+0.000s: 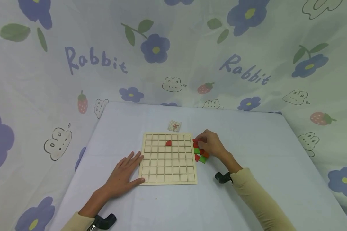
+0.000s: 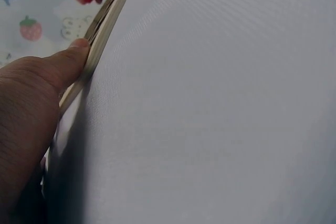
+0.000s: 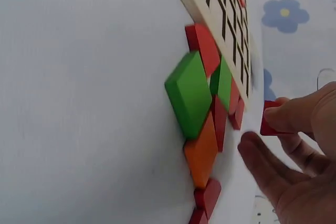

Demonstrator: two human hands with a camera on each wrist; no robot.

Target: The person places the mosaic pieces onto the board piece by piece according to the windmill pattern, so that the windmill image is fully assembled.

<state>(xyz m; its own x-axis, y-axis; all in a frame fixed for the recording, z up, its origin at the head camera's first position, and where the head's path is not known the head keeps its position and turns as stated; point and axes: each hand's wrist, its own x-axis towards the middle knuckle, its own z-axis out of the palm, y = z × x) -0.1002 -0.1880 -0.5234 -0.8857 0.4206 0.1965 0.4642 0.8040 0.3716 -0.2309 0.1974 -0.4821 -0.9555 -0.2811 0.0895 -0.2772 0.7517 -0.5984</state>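
A square wooden grid board lies on the table with one red quarter-round block in an upper cell. My left hand rests at the board's left edge, fingers spread and straight; in the left wrist view its thumb touches the board's rim. Beside the right edge, my right hand pinches a red block between thumb and fingers, raised over the loose pieces. Among those pieces are a green block, an orange block and several red ones.
Behind the board lies a small patterned card with a reddish figure on it. White cloth covers the table, and a printed fabric backdrop hangs behind and at the sides.
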